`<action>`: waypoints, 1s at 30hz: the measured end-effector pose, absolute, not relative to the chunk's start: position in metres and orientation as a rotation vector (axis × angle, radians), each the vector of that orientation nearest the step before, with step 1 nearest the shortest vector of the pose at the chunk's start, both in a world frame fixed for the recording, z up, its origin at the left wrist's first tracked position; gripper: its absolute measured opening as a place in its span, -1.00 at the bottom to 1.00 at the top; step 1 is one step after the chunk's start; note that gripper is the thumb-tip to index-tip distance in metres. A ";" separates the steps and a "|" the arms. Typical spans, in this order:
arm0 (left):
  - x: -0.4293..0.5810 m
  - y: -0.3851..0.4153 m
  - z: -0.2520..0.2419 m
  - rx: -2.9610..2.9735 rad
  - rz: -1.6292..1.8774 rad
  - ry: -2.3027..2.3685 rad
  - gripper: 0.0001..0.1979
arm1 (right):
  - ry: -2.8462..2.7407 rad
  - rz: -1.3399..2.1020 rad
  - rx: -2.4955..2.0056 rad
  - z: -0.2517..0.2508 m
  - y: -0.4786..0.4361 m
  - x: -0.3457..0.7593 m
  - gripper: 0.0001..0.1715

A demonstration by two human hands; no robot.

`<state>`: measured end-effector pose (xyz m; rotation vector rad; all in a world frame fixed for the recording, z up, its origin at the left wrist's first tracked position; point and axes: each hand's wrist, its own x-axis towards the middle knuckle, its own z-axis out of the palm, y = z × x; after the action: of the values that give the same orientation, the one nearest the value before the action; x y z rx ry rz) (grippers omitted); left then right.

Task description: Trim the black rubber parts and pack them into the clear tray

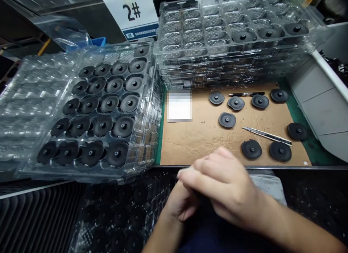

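Note:
In front of me, at the near edge of the cardboard, my two hands are together. My right hand point(227, 182) lies over my left hand point(183, 204), its fingers curled around it. The left hand's fingers are also bent and mostly hidden under the right. Whether anything is inside the hands cannot be seen. Closest to them on the cardboard point(190, 144) is a round black plastic part point(251, 149) with a small central stem. Several more such parts lie loose beyond it, among them one black disc point(227, 120) near the middle.
A utility knife point(268, 136) and a pen point(246, 94) lie on the cardboard, near a blurred white paper point(179, 106). At left, a stacked clear tray point(145, 118) holds rows of black parts. More clear trays point(185, 69) are stacked behind. A "2#" sign point(133, 13) stands at the back.

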<state>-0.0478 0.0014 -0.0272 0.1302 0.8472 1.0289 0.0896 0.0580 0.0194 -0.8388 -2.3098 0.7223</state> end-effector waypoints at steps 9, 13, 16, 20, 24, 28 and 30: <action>-0.071 -0.007 -0.036 0.060 1.154 0.709 -0.34 | -2.146 1.074 -1.176 -0.067 0.105 0.097 -0.71; -0.072 -0.011 -0.042 0.012 1.156 0.673 -0.31 | -2.223 0.945 -1.242 -0.113 0.107 0.089 -0.72; -0.070 -0.010 -0.043 0.005 1.151 0.611 -0.33 | -2.198 0.826 -1.323 -0.121 0.096 0.087 -0.64; -0.069 -0.007 -0.040 -0.029 1.126 0.535 -0.44 | -2.177 0.797 -1.334 -0.102 0.070 0.096 -0.58; -0.066 -0.005 -0.039 0.143 1.126 0.685 -0.43 | -2.280 0.925 -1.223 -0.080 0.043 0.115 -0.62; -0.061 -0.003 -0.041 0.842 1.285 1.054 -0.22 | -2.224 1.015 -1.237 -0.070 0.023 0.132 -0.63; -0.058 -0.002 -0.040 1.084 1.301 1.140 -0.12 | -2.119 0.983 -1.282 -0.067 0.015 0.137 -0.60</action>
<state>-0.0577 -0.0025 -0.0397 1.0840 1.1405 1.3006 0.1372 0.0153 -0.0670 -1.2822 -2.1194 0.9830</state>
